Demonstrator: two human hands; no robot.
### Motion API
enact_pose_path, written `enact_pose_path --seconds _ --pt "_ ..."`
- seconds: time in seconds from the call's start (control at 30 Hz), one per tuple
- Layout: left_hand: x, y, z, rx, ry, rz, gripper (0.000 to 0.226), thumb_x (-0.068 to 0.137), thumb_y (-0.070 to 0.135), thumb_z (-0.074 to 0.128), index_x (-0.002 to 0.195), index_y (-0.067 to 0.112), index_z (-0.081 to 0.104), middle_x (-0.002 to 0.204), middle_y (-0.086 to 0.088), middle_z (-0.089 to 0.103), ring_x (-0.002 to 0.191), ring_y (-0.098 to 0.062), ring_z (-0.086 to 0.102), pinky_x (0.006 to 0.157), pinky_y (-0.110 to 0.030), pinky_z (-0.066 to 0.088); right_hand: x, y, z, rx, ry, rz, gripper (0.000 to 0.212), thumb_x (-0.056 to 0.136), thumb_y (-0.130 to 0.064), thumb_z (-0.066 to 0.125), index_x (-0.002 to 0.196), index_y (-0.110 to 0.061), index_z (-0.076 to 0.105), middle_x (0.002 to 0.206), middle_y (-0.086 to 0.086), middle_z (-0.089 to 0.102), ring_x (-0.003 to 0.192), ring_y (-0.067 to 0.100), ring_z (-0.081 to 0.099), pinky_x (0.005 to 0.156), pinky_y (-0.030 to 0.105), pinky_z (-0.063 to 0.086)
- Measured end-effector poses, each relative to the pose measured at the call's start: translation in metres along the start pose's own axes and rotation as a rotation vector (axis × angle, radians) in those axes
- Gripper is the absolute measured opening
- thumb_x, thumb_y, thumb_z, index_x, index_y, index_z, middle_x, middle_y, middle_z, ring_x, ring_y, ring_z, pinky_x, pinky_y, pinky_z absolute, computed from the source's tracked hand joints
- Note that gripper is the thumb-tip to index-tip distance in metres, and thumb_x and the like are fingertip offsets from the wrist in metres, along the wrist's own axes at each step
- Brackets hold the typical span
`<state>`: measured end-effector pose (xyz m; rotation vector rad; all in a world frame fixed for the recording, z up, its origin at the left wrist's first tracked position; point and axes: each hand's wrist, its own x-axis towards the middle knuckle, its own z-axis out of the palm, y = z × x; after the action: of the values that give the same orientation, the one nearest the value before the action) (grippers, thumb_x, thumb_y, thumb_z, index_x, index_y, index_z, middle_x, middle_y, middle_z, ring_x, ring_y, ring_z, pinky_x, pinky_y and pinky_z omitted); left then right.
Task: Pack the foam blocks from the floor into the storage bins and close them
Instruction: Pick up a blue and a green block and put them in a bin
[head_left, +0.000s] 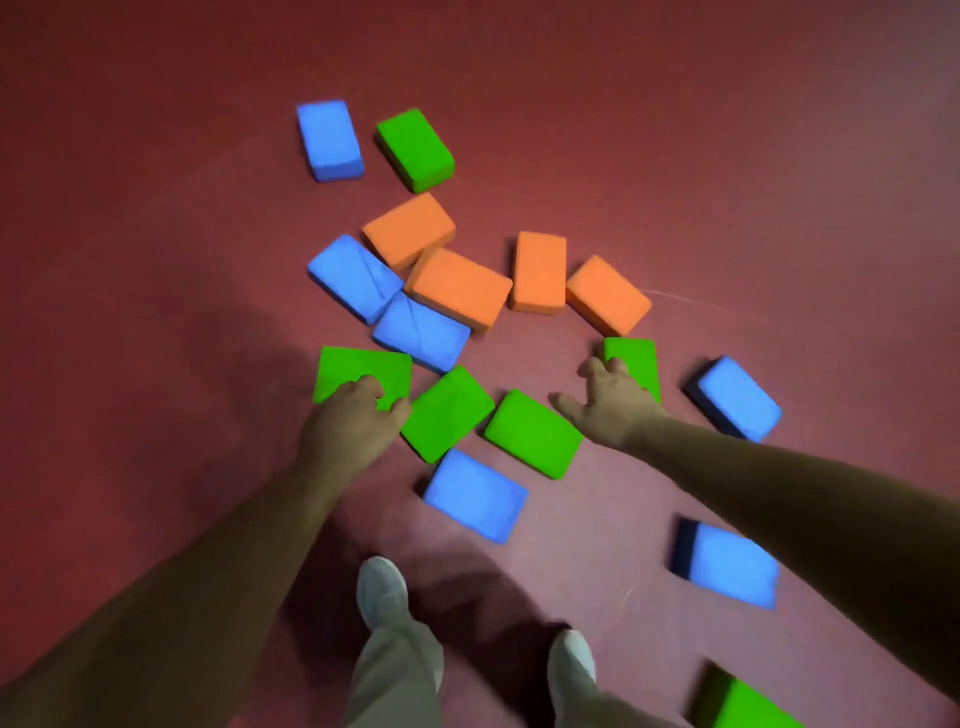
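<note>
Across red floor (156, 260), foam blocks (457, 286) lay scattered flat: green, orange, blue bricks. Left hand (353, 421) curled round near edge of left green block (363, 364). Right hand (615, 402) spread wide, fingertips (587, 368) touched right green block (638, 358), half hiding it. Corner green block (748, 706) cut off; blue block (727, 566) blurred.

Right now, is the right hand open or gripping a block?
Open: the right hand has its fingers spread, tips at the green block, not curled round it.

Dark red floor (156, 218), matte; dim light, soft shadows.
</note>
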<state>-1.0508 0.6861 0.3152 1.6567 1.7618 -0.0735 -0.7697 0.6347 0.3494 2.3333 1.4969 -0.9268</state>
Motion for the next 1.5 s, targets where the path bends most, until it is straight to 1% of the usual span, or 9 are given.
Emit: enact_pose_path --seconds 0.4,0.53,0.7,0.83,0.97,1.13,1.23,1.4,1.5 --pt "0.168 -0.103 0.311 0.060 -0.341 -0.104 0.053 0.068 0.065 0.038 0.087 0.018 0.055 0.100 -0.018 0.062 0.098 -0.036 0.063 0.074 -0.034 0.043 0.203 0.101 0.277 -0.008 -0.279 0.049 0.066 0.093 -0.054 0.053 0.133 -0.003 0.042 0.127 0.025 0.047 0.113 0.041 0.055 0.091 0.042 0.047" --pt "0.191 -0.134 0.395 0.099 -0.362 -0.193 0.030 0.090 0.031 0.063 0.097 0.002 0.057 0.099 -0.022 0.059 0.104 -0.037 0.060 0.078 -0.039 0.041 0.246 0.127 0.356 0.077 -0.330 0.090 0.061 0.095 -0.051 0.052 0.130 -0.001 0.045 0.127 0.026 0.056 0.114 0.038 0.057 0.081 0.036 0.045" --pt "0.201 -0.163 0.460 0.071 -0.451 -0.329 0.079 0.081 0.032 0.076 0.140 -0.003 0.037 0.141 -0.028 0.047 0.128 -0.037 0.049 0.103 -0.040 0.039 0.259 0.140 0.430 0.190 -0.471 0.165 0.036 0.098 -0.040 0.052 0.105 -0.006 0.060 0.108 0.020 0.062 0.100 0.030 0.058 0.068 0.026 0.032" --pt "0.201 -0.166 0.474 0.036 -0.424 -0.341 0.093 0.070 0.050 0.082 0.140 0.003 0.043 0.141 -0.023 0.050 0.128 -0.033 0.051 0.105 -0.039 0.041 0.268 0.148 0.453 0.602 -0.422 0.387 0.034 0.093 -0.038 0.058 0.067 -0.017 0.051 0.072 0.001 0.055 0.072 0.021 0.052 0.060 0.027 0.037" --pt "0.190 -0.140 0.458 -0.095 -0.346 -0.350 0.105 0.048 0.060 0.087 0.129 0.004 0.052 0.128 -0.015 0.059 0.116 -0.029 0.058 0.092 -0.034 0.046 0.269 0.163 0.439 0.817 -0.390 0.483 0.028 0.083 -0.042 0.065 0.072 -0.017 0.060 0.085 0.006 0.065 0.077 0.022 0.061 0.072 0.034 0.053" --pt "0.197 -0.098 0.431 -0.197 -0.286 -0.397 0.091 0.070 0.046 0.083 0.133 0.007 0.032 0.131 -0.013 0.051 0.121 -0.032 0.052 0.087 -0.035 0.038 0.284 0.207 0.409 0.899 -0.308 0.613 0.035 0.091 -0.041 0.061 0.088 -0.007 0.056 0.079 0.014 0.058 0.059 0.024 0.058 0.061 0.035 0.050" --pt "0.208 -0.082 0.420 -0.192 -0.260 -0.298 0.089 0.070 0.042 0.085 0.134 0.014 0.029 0.126 -0.008 0.050 0.120 -0.030 0.053 0.090 -0.035 0.041 0.299 0.232 0.400 0.787 -0.246 0.670 0.047 0.086 -0.052 0.065 0.086 -0.007 0.051 0.081 0.012 0.053 0.068 0.027 0.055 0.066 0.037 0.045" --pt "0.227 -0.066 0.418 -0.057 -0.213 -0.115 0.094 0.066 0.044 0.086 0.139 0.012 0.037 0.137 -0.010 0.052 0.122 -0.029 0.053 0.097 -0.039 0.042 0.331 0.233 0.414 0.994 -0.303 0.746 0.079 0.071 -0.056 0.080 0.130 -0.014 0.050 0.124 0.003 0.058 0.112 0.025 0.056 0.088 0.039 0.043" --pt "0.227 -0.071 0.423 -0.033 -0.197 -0.110 0.091 0.068 0.046 0.084 0.139 0.013 0.038 0.138 -0.010 0.052 0.124 -0.029 0.052 0.098 -0.039 0.042 0.340 0.227 0.429 1.040 -0.122 0.748 0.089 0.063 -0.046 0.089 0.132 -0.011 0.047 0.125 0.000 0.058 0.114 0.021 0.057 0.085 0.035 0.044"
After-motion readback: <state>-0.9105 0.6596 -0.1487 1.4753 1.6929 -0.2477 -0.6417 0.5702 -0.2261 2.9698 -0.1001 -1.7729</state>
